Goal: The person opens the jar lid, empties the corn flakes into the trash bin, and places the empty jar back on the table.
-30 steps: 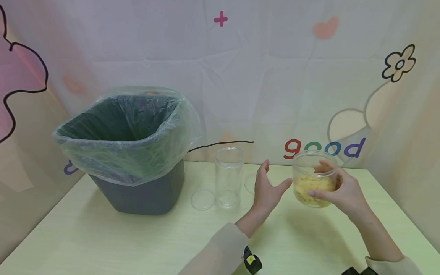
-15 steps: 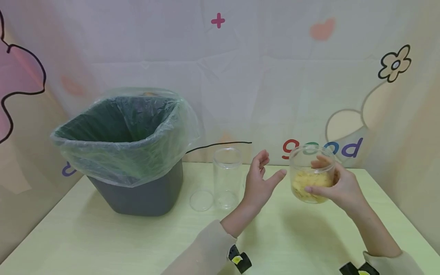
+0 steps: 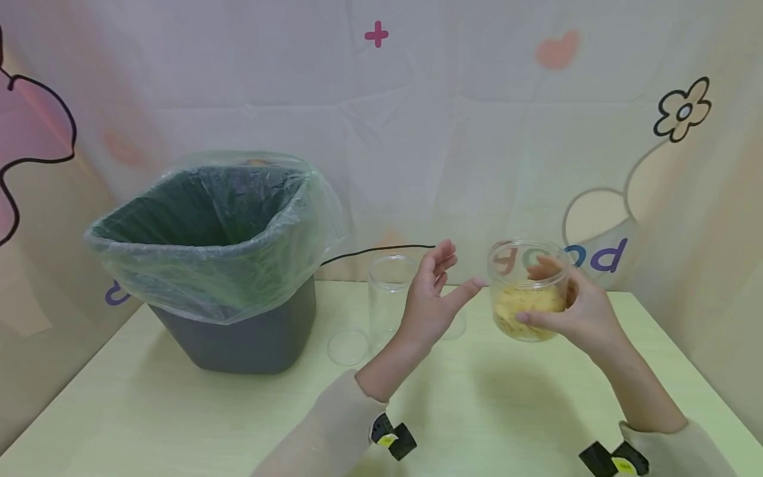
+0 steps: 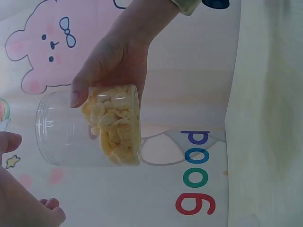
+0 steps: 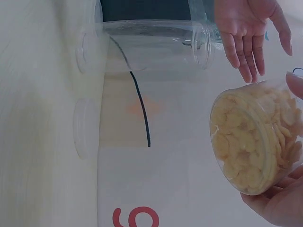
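Note:
My right hand [image 3: 591, 318] grips a clear wide jar [image 3: 528, 298] around its right side, thumb in front. The jar is upright above the table, lidless, its lower part filled with pale yellow chips [image 5: 244, 142]. To its left my left hand [image 3: 430, 308] hangs in the air with fingers extended, apart from the jar and holding nothing. Behind the left hand a tall clear jar [image 3: 381, 308] without contents stands on the table, partly hidden by that arm. One clear round lid [image 3: 348, 348] lies left of it, another lid [image 3: 456, 326] to the right.
A grey trash bin [image 3: 250, 341] lined with a translucent green bag [image 3: 203, 281] stands at the left of the pale table [image 3: 179, 424]. A printed cloth backdrop [image 3: 465, 146] rises directly behind the table.
The right hand has lifted the jar of chips slightly and shifted it left. My left hand has moved left and up, its fingers still extended.

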`<move>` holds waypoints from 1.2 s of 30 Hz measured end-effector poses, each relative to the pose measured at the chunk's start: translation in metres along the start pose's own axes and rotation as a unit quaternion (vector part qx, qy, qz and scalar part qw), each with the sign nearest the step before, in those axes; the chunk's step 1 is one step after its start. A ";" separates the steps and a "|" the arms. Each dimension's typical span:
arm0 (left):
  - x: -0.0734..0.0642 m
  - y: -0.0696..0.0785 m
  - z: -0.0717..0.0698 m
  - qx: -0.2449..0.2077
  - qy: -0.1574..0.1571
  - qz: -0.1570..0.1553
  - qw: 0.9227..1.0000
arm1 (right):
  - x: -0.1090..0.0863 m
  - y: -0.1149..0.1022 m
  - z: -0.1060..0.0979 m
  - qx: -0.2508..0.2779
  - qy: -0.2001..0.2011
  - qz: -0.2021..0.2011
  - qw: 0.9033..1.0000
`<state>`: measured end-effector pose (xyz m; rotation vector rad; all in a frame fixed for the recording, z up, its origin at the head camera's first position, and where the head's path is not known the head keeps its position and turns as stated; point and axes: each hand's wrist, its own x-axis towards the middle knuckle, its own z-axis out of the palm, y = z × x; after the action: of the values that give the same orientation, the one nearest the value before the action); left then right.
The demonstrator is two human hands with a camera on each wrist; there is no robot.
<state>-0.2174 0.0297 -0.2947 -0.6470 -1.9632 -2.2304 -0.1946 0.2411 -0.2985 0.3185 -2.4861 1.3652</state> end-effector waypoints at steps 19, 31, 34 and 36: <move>0.002 0.031 -0.035 0.032 -0.024 0.011 0.999 | 0.017 -0.037 0.016 -0.003 -0.016 -0.021 1.000; 0.001 0.057 -0.069 0.046 -0.018 0.035 0.998 | 0.031 -0.067 0.028 0.007 -0.045 -0.034 0.998; 0.000 0.063 -0.075 0.054 -0.020 0.039 0.998 | 0.034 -0.073 0.030 0.001 -0.046 -0.048 0.998; 0.000 0.066 -0.078 0.058 -0.021 0.041 0.997 | 0.035 -0.076 0.032 0.001 -0.046 -0.053 0.998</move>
<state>-0.2135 -0.0570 -0.2397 -0.7503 -2.0289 -2.0549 -0.2071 0.1720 -0.2423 0.5168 -2.5021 1.3392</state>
